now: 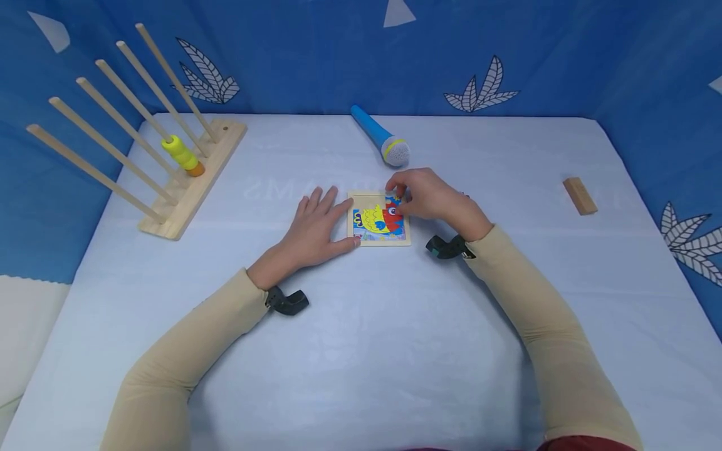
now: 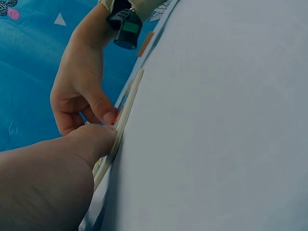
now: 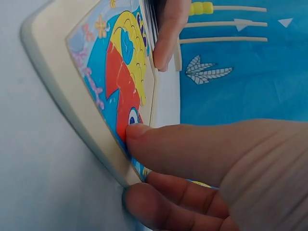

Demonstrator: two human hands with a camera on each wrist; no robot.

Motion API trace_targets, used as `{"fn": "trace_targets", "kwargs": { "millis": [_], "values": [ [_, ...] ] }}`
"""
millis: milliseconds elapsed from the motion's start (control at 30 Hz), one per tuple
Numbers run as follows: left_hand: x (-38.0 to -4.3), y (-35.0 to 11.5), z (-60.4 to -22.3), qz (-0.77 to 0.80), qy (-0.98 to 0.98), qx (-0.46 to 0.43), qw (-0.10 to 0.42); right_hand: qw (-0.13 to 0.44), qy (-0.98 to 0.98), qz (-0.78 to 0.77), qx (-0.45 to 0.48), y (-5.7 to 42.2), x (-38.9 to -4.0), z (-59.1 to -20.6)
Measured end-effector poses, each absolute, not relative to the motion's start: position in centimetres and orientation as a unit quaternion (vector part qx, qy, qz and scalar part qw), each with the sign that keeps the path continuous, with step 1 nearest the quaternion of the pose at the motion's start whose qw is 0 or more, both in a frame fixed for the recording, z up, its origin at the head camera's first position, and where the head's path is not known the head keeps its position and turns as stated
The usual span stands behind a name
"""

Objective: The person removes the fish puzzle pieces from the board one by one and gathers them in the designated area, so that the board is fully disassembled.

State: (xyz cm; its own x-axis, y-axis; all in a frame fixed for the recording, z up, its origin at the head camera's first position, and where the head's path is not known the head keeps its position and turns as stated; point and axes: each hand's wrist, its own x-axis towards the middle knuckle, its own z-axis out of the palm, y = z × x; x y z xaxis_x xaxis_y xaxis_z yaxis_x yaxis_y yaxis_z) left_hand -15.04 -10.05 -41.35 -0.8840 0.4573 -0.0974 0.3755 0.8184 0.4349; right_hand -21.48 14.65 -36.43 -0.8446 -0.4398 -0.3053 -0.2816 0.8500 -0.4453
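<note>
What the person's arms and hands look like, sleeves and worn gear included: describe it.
The left sleeve and right sleeve are long, plain and beige, with dark red fabric bordering the right one. The left hand and right hand wear no gloves. The left wrist unit and right wrist unit are small and black; the right bears a green patch.

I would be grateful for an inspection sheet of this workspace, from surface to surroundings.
Surface: pale table covering with faint lettering.
Job's things: fish puzzle in a wooden frame, bare wood showing upper left in the head view.
Clutter: blue microphone beyond the puzzle, peg stand with yellow and orange beads at left, wooden block at right.
Left hand: fingers spread, thumb on the frame.
Right hand: thumb by the printed eye, fingers curled at the frame's edge.
Cables: nothing seen.
Surroundings: blue backdrop with leaf prints.
</note>
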Motion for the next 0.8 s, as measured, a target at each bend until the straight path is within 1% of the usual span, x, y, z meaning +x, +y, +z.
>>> {"fn": "trace_targets", "kwargs": {
  "millis": [400, 800],
  "values": [
    [-15.10, -10.03, -41.50, 0.200, 0.950, 0.219, 0.095, 0.196, 0.944, -0.184, -0.194, 14.57, -21.26, -36.29],
    [-15.07, -10.07, -41.49, 0.206, 0.949, 0.221, 0.095, 0.221, 0.936, -0.186, -0.201, 14.61, -21.54, -36.52]
  ]
}}
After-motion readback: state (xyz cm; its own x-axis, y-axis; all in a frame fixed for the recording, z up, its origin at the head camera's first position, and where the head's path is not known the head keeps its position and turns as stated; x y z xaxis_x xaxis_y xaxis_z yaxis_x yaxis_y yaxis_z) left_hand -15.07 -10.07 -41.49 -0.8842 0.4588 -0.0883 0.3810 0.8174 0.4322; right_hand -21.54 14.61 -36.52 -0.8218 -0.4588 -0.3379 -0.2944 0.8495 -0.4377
